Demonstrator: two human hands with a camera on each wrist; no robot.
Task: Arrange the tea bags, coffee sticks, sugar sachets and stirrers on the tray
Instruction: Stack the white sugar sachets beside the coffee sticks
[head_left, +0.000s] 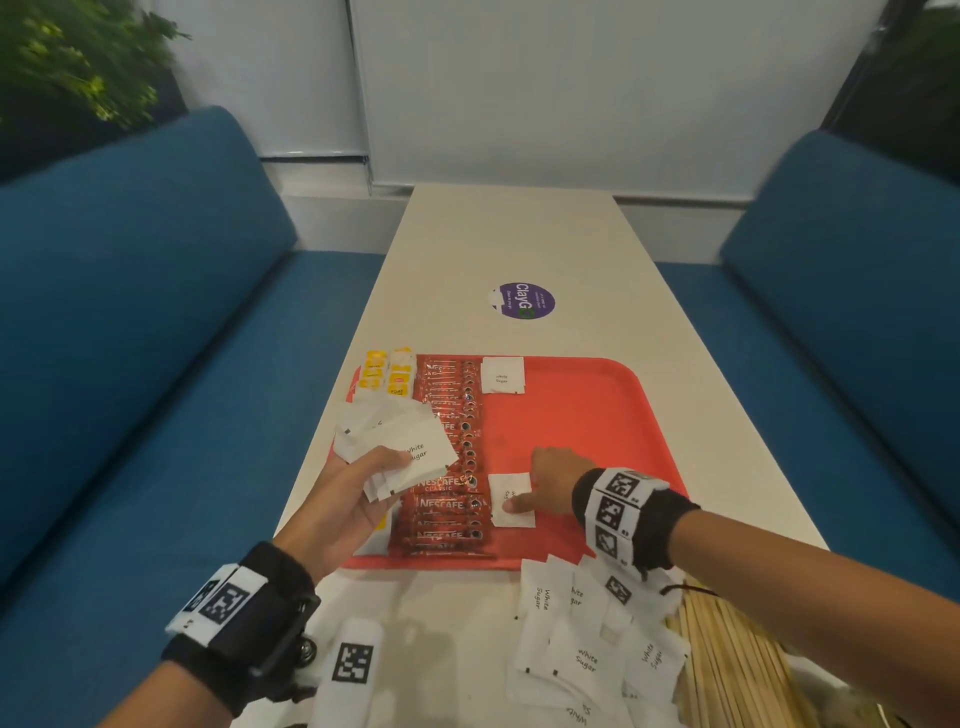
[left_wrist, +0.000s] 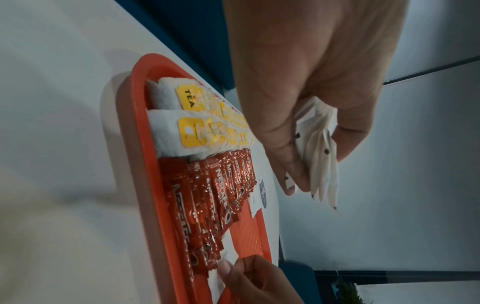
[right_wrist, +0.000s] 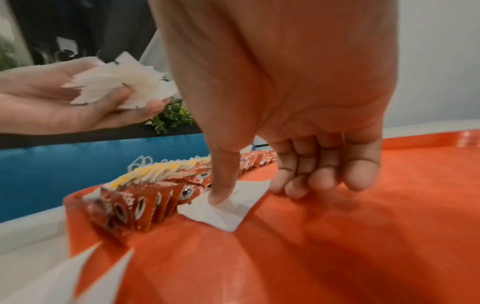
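The red tray lies on a long white table; it is the landmark here. On the tray, near its front edge, a white sugar packet lies flat just beside the row of red coffee sticks; the right hand presses its thumb down on this packet, and its other fingers are curled with nothing in them. Another sugar packet lies at the tray's far edge; the tea bags with yellow tags sit in the tray's far left corner. The left hand is above the tray's left side and grips a bunch of sugar packets. In front of the tray, more sugar packets lie in a loose heap on the table, with wooden stirrers beside them. Behind the tray a round purple sticker is on the table; blue sofas stand on both sides, a white wall is at the far end, and a green plant is in the far left corner.
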